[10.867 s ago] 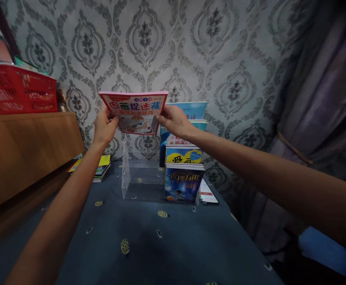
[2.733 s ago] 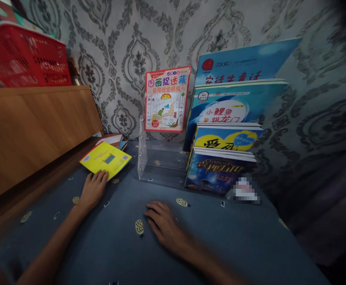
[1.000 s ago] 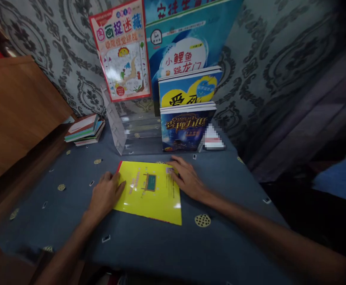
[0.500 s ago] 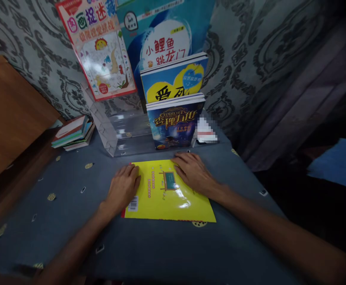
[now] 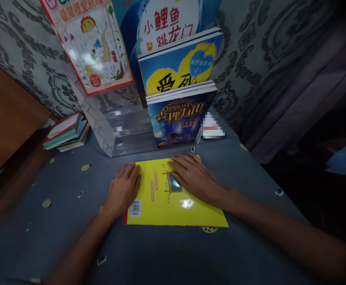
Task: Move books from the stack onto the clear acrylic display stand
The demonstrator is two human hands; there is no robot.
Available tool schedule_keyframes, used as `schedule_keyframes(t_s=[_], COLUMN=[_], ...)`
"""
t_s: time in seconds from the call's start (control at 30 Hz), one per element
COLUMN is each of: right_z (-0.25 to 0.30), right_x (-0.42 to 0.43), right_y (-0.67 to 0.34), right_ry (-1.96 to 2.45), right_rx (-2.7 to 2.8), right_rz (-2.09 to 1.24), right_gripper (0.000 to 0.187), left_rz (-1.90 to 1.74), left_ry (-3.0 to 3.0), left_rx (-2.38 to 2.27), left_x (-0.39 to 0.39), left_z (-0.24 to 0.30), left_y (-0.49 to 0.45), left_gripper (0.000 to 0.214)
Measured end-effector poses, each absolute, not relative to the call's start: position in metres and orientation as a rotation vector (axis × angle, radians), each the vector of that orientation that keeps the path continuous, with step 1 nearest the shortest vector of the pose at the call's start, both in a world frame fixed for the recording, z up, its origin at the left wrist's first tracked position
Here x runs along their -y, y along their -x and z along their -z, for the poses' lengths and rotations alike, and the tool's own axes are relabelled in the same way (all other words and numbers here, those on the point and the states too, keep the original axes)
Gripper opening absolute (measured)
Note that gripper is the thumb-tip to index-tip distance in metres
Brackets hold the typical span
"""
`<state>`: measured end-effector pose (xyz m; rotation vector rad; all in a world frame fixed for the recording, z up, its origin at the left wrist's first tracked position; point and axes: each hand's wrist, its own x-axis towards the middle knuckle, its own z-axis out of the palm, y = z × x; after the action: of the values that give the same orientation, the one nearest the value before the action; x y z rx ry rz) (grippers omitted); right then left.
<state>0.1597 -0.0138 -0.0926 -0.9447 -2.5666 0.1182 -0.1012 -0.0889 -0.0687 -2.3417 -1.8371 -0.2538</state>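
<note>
A yellow book (image 5: pixel 157 213) lies closed and flat on the table, its barcode near the lower left corner and a small green chalkboard picture at the middle. My left hand (image 5: pixel 123 188) rests on the book's left edge beside the red spine strip, fingers laid down and slightly bent. Across the upper right part of the cover lies my right hand (image 5: pixel 195 178), its fingers stretched out and partly covering the chalkboard picture. Neither hand grips the book; both press on it from above.
Behind the book stands a clear stepped rack (image 5: pixel 110 138) holding a dark blue book (image 5: pixel 181 118), a blue-and-yellow book (image 5: pixel 155 71) and larger books above. A small book stack (image 5: pixel 67 132) is at the left. The patterned tablecloth (image 5: pixel 71 213) ends near a dark area at right.
The camera view has tilted down and come a little closer. My right hand has slid slightly left over the cover, onto the chalkboard picture. My left hand stays at the spine edge.
</note>
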Motion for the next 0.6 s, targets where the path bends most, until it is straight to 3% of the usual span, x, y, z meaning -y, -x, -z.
schedule_keyframes(t_s=[0.27, 0.6], right_z=[0.092, 0.084], right_x=[0.013, 0.028], right_y=[-0.16, -0.149], right_ry=[0.886, 0.805], right_rx=[2.575, 2.626], right_rz=[-0.204, -0.288], right_gripper=[0.032, 0.034], left_rz=[0.34, -0.146], left_ry=[2.425, 2.316], left_rx=[1.786, 1.799], left_x=[0.09, 0.09], left_z=[0.071, 0.047], left_y=[0.117, 0.087], left_gripper=[0.039, 0.044])
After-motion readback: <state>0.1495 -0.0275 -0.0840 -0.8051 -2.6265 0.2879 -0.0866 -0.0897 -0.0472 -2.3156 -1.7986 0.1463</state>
